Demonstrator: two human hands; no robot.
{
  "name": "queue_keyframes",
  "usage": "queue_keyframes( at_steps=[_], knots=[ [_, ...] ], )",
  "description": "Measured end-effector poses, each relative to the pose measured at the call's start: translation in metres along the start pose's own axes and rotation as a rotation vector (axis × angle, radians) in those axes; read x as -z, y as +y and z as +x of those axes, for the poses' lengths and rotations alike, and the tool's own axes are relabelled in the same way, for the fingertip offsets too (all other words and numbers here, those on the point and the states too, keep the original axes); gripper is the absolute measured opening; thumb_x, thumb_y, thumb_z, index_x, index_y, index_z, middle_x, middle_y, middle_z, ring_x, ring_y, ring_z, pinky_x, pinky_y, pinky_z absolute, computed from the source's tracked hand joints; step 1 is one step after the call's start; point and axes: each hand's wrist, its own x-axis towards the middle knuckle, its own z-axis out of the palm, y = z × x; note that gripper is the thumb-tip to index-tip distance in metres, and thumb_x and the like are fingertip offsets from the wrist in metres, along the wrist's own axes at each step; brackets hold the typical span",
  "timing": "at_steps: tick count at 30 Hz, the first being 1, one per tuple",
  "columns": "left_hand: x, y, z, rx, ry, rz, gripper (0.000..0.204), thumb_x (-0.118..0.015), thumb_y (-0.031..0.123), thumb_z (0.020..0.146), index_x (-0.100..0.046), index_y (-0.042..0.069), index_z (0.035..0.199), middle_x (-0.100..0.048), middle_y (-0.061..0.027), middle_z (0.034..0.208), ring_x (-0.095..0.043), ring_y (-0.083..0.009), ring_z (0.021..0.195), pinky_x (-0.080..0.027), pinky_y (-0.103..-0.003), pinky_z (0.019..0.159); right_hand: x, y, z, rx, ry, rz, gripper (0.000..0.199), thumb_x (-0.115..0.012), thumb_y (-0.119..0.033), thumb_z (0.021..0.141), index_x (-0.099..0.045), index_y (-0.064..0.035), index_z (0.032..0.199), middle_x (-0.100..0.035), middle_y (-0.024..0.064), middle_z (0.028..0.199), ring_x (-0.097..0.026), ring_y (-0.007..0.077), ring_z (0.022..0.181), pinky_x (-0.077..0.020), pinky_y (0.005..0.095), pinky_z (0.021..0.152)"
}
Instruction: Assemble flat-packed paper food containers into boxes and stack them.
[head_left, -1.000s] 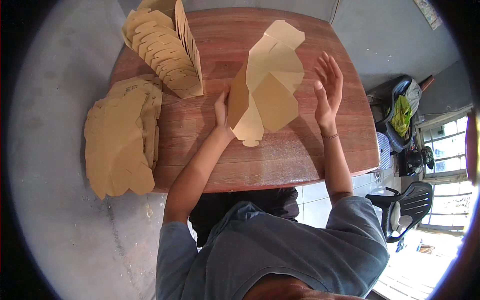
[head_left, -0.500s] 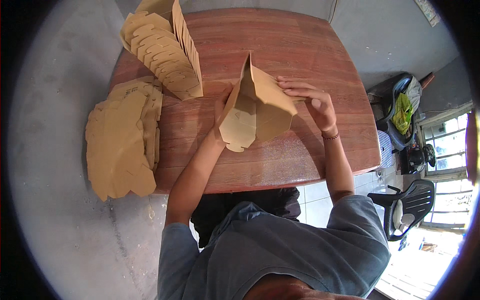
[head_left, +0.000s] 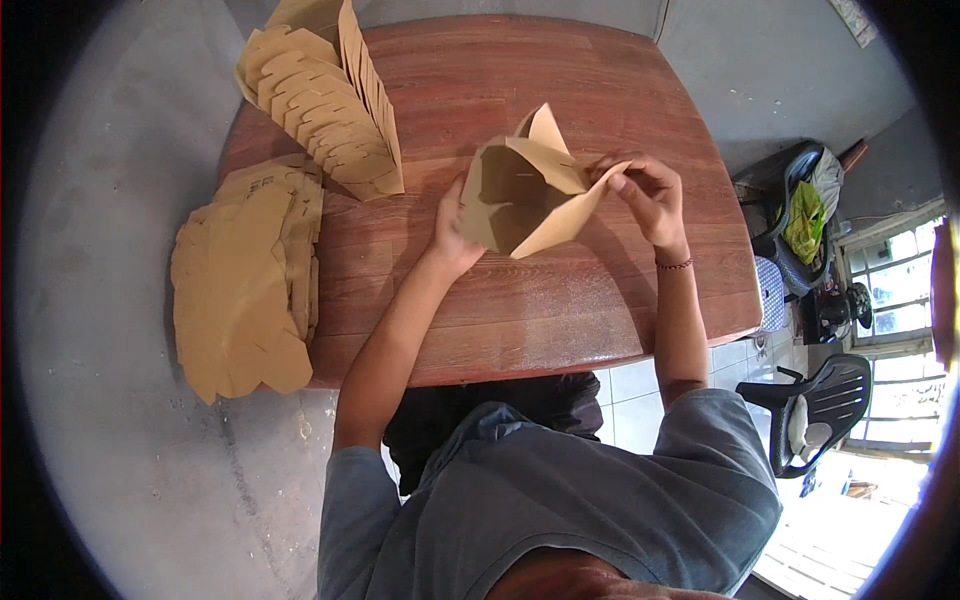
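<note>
Right hand (head_left: 652,200) has shifted to pinch a corner of the half-formed box (head_left: 562,226) above the counter (head_left: 480,335), left hand (head_left: 455,238) clasping its side; folding seems underway, likely needing aligned edges next.

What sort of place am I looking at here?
Probably a room in a home, though a small workshop can't be ruled out: a wood-grain table, a dark plastic armchair and a paned window suggest it.
</note>
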Motion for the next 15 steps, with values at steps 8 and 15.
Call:
queue_keyframes(
  at_steps=[8, 15],
  knots=[
    [-0.013, 0.004, -0.007, -0.354, 0.127, 0.837, 0.070, -0.039, 0.063, 0.105, -0.056, 0.002, 0.135, -0.065, -0.0124, 0.119, -0.064, -0.0212, 0.106, -0.056, -0.037, 0.093, 0.003, -0.012, 0.003, 0.021, 0.157, -0.233, 0.025, -0.067, -0.003, 0.098, -0.069, 0.0031, 0.123, -0.073, 0.0090, 0.114, -0.066, 0.0119, 0.097, -0.0545, 0.0284, 0.084],
    [-0.039, -0.011, -0.016, 0.048, 0.081, 0.715, 0.074, -0.042, 0.066, 0.103, -0.052, 0.001, 0.138, -0.063, -0.0159, 0.130, -0.065, -0.0223, 0.117, -0.057, -0.036, 0.096, -0.016, -0.010, 0.001, -0.063, 0.122, -0.072, 0.037, -0.072, -0.002, 0.094, -0.063, 0.0007, 0.129, -0.073, 0.0080, 0.102, -0.067, 0.0116, 0.095, -0.0541, 0.0259, 0.083]
  ],
)
